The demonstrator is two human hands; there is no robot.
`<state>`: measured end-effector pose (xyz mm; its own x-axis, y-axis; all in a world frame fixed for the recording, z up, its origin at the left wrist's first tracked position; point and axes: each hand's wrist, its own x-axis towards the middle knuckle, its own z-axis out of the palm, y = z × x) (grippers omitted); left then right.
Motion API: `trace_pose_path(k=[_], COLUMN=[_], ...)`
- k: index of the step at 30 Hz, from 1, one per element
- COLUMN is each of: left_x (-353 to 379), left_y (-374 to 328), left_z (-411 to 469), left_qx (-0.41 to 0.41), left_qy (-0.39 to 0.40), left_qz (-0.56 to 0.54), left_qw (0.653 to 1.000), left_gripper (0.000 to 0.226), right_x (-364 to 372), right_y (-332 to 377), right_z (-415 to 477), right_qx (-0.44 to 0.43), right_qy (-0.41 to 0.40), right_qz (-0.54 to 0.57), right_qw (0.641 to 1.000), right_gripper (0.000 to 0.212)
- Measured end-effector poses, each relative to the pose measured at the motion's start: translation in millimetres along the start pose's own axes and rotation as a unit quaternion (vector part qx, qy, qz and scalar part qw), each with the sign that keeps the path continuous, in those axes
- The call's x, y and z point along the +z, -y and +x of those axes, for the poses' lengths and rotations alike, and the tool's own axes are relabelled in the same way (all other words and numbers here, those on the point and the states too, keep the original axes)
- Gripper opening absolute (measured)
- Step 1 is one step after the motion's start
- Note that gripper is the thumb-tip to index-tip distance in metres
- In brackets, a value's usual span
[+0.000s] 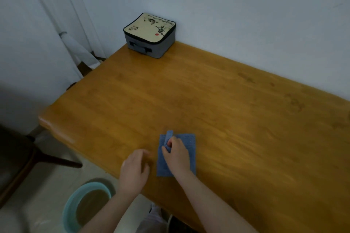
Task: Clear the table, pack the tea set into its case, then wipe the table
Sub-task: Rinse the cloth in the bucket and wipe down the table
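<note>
A folded blue cloth point(187, 143) lies flat on the wooden table point(217, 104) near its front edge. My right hand point(176, 154) rests on the cloth and pinches a raised fold of it between thumb and fingers. Just to the cloth's left, my left hand point(135, 168) hovers over the table edge with its fingers loosely curled and nothing in it. The grey zipped tea set case point(149, 35), with an ink painting on its cream lid, stands shut at the table's far left corner against the wall.
A light blue basin point(86, 204) holding murky water sits on the floor below the table's front edge. A dark chair point(20, 159) stands at the left. White curtains point(56, 30) hang beyond the table's left end.
</note>
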<state>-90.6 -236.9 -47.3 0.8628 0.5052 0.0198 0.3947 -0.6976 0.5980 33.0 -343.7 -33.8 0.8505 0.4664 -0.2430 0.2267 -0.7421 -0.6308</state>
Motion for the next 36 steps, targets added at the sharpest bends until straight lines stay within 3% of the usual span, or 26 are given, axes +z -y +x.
trace_pose_path(k=[3, 6, 8, 12, 14, 18, 28, 36], left_x=[-4, -8, -8, -9, -8, -6, 18, 52], left_y=[8, 13, 14, 9, 9, 13, -10, -42], left_z=[0, 3, 5, 5, 6, 6, -14, -59], left_qx=[-0.007, -0.014, -0.02, -0.018, -0.003, 0.002, -0.019, -0.044], left_qy=[-0.009, -0.007, -0.003, 0.003, 0.009, 0.024, 0.002, 0.038], left_qz=[0.0, -0.003, -0.006, 0.001, 0.02, 0.059, 0.12, 0.196], left_qw=[1.0, 1.0, 1.0, 1.0, 1.0, 0.998, 0.993, 0.979], left_gripper=[0.035, 0.035, 0.036, 0.038, 0.039, 0.041, 0.042, 0.053], right_x=[7, 10, 14, 27, 31, 32, 14, -17], right_y=[1, -9, -18, -37, -46, -55, -93, -148], right_z=[-4, -5, 0, 10, 10, 4, -40, -88], right_qx=[-0.064, -0.136, -0.148, -0.145, -0.149, -0.155, -0.179, -0.176], right_qy=[-0.001, -0.136, -0.168, -0.059, -0.017, -0.006, -0.012, -0.01], right_qz=[-0.063, -0.15, -0.213, -0.276, -0.286, -0.286, -0.266, -0.276], right_qw=[0.996, 0.97, 0.951, 0.948, 0.946, 0.946, 0.947, 0.945], right_gripper=[0.031, 0.02, 0.016, 0.048, 0.054, 0.066, 0.068, 0.068])
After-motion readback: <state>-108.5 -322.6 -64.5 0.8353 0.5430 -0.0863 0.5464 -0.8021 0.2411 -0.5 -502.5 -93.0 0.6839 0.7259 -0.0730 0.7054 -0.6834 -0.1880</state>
